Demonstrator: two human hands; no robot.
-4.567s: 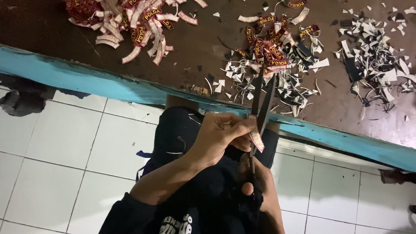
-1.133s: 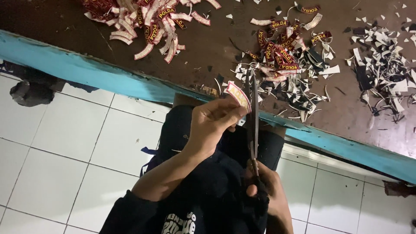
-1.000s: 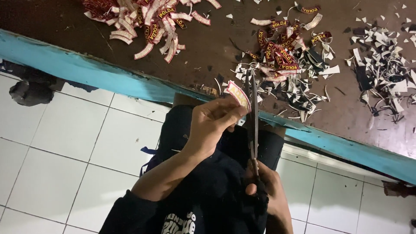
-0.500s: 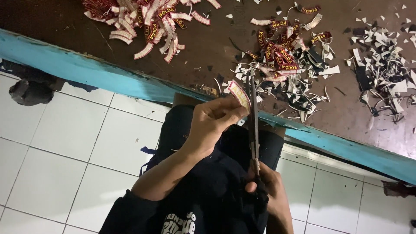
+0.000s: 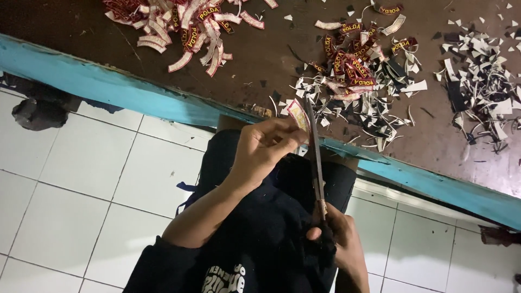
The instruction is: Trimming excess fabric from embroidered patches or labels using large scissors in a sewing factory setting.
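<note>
My left hand [image 5: 263, 149] pinches a small curved embroidered patch [image 5: 298, 114], pale on the side that faces me, and holds it up over my lap. My right hand [image 5: 339, 244] grips the dark handles of a pair of long scissors [image 5: 315, 157]. The blades point away from me and meet the patch's right edge. Both hands hover in front of the blue edge [image 5: 125, 92] of a dark brown table [image 5: 271, 49].
A pile of red and yellow curved patches [image 5: 184, 24] lies at the table's far left. A second heap of patches mixed with white and black offcuts [image 5: 361, 76] lies in the middle, and more scraps [image 5: 483, 81] lie at the right. White floor tiles [image 5: 81, 179] lie below.
Since the oldest frame my left hand has lifted the patch from beside the scissor handles up to the blades. Over the last second both hands stay almost still.
</note>
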